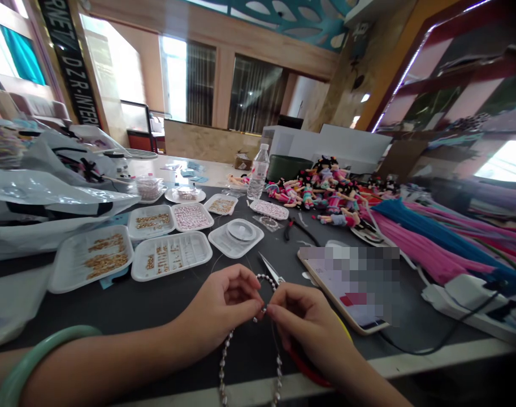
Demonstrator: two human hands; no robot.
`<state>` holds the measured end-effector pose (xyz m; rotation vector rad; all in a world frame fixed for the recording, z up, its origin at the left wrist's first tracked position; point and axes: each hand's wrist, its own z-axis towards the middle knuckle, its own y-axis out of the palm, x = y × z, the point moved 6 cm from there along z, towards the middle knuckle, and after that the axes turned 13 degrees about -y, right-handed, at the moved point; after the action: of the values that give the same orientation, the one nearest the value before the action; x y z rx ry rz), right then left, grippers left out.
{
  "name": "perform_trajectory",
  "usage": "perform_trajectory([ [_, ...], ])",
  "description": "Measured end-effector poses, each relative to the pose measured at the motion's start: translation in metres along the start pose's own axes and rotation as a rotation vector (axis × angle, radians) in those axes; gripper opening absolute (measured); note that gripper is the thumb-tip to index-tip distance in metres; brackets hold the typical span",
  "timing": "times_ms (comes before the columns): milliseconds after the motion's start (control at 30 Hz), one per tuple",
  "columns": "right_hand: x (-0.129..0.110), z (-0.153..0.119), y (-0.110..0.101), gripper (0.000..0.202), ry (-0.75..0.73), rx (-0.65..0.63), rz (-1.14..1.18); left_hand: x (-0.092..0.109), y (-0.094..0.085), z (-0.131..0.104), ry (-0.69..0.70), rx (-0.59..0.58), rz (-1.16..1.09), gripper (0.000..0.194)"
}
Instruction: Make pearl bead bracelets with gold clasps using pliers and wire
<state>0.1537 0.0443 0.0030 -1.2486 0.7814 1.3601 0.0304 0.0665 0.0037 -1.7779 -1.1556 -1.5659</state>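
A strand of silvery beads [224, 362] hangs in a loop from my hands, its lower part passing over the table's front edge. My left hand [230, 299] pinches the strand between thumb and forefinger. Facing it, my right hand [302, 314] is also closed in a pinch on the strand, with the fingertips of both hands almost touching around a small bead. A thin clear thread shows near the strand. Scissors [271, 269] lie behind my right hand, blades pointing away and handles partly hidden under it.
White trays [172, 255] of gold and pink beads spread across the left and centre. A spool [241, 230] sits on another tray. Pliers [298, 227], a water bottle [258, 172] and dolls [325, 189] stand farther back. A phone [346, 285] and power strip [469, 308] lie right.
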Motion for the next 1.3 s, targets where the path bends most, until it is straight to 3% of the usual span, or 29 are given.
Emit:
perform_trajectory([
  [1300, -0.0008, -0.0019, -0.0035, 0.018, 0.003, 0.023, 0.014, 0.0026, 0.0023, -0.0033, 0.03, -0.029, 0.024, 0.015],
])
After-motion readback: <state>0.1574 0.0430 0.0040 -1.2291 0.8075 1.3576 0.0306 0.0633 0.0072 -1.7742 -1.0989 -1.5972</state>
